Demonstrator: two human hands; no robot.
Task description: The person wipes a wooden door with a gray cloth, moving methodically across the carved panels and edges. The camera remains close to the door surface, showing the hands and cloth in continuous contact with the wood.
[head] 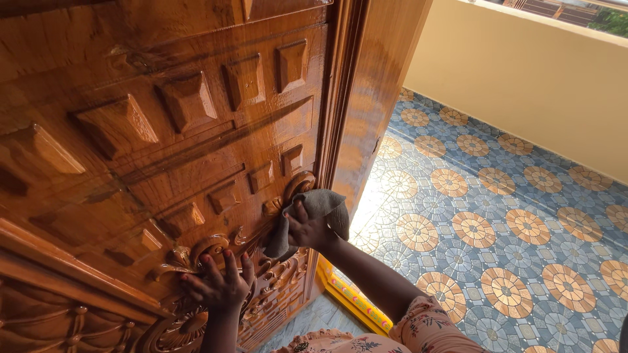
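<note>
A glossy carved wooden door [163, 131] with raised square studs and scroll carving fills the left of the head view. My right hand [306, 229] grips a grey cloth [320, 206] and presses it against the carved scroll near the door's edge. My left hand [219, 284] lies flat with fingers spread on the lower carving of the door, holding nothing.
The door frame [373, 98] stands just right of the cloth. A patterned blue and orange tiled floor [510, 216] spreads to the right, bounded by a low yellow wall [523, 78]. A yellow decorated threshold strip [356, 301] runs below my right forearm.
</note>
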